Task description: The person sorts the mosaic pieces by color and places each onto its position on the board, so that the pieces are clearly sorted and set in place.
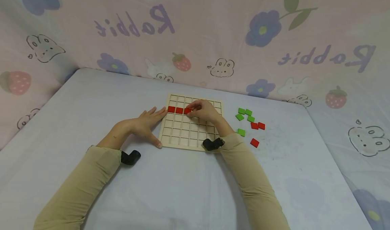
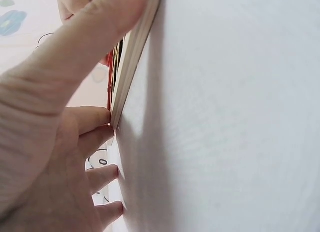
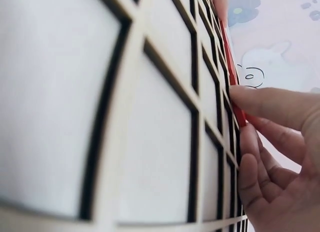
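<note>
Red tile between right fingers, pinched, at wooden grid; left fingers, straight, touch grid's edge.

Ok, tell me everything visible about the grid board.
The grid board is a pale, squarish, wood-looking panel with raised strips, dark along their sides, forming small cells. It lies flat on the white table. Three red tiles form a line inward from its left edge. The left grip touches that edge; the right grip touches the third tile. The right forearm hides part of the board.
</note>
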`<state>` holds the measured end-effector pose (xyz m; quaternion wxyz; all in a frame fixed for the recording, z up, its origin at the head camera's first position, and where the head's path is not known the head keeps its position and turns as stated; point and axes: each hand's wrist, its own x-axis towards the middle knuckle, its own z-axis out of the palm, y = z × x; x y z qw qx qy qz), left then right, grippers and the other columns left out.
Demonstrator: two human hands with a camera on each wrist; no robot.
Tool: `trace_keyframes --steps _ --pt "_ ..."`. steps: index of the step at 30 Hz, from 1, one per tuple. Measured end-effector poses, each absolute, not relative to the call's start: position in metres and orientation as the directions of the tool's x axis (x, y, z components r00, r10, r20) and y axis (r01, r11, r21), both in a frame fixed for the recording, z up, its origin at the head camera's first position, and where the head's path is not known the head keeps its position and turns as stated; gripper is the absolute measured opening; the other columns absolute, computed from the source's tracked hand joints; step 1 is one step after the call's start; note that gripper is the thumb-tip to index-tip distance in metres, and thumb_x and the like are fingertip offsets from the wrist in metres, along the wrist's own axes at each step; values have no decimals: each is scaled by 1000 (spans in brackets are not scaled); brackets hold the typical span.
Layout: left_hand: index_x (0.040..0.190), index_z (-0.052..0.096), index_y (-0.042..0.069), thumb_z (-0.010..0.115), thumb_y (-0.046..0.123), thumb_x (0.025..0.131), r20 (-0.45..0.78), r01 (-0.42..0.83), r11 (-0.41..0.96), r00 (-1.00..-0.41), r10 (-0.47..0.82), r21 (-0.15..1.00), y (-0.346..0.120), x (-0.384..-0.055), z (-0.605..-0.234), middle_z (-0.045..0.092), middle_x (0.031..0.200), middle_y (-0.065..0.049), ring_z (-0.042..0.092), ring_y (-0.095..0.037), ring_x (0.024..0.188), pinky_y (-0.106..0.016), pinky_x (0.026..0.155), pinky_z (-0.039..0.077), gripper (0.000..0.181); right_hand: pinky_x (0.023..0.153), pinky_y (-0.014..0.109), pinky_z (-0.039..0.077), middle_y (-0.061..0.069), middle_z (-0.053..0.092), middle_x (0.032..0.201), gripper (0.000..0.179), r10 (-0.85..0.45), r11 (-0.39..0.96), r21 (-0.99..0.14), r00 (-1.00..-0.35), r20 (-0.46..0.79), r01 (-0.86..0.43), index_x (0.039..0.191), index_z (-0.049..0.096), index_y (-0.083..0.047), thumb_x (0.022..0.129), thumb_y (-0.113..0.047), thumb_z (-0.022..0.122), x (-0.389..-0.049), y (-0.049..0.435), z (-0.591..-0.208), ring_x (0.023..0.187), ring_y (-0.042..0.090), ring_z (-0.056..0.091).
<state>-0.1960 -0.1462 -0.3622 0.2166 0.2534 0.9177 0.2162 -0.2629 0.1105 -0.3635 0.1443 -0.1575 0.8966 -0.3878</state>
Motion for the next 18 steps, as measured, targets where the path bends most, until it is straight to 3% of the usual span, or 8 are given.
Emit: trace_keyframes --steps 11,18 --pt "154 7 4 84 50 66 -291 370 779 -777 558 507 -145 -196 -363 -2 162 -12 -10 -39 147 -59 117 -5 125 76 24 45 4 63 99 34 -404 609 -778 -904 -139 -152 114 69 -9 82 -16 75 -262 114 -364 90 17 57" --pt "154 7 4 84 49 66 -299 352 777 -778 553 521 -146 -195 -361 -2 162 -12 -11 -39 147 -58 117 -6 125 78 27 49 10 66 104 34 -411 542 -814 -911 -40 -209 118 66 -5 86 -13 70 -261 122 -363 94 20 60"
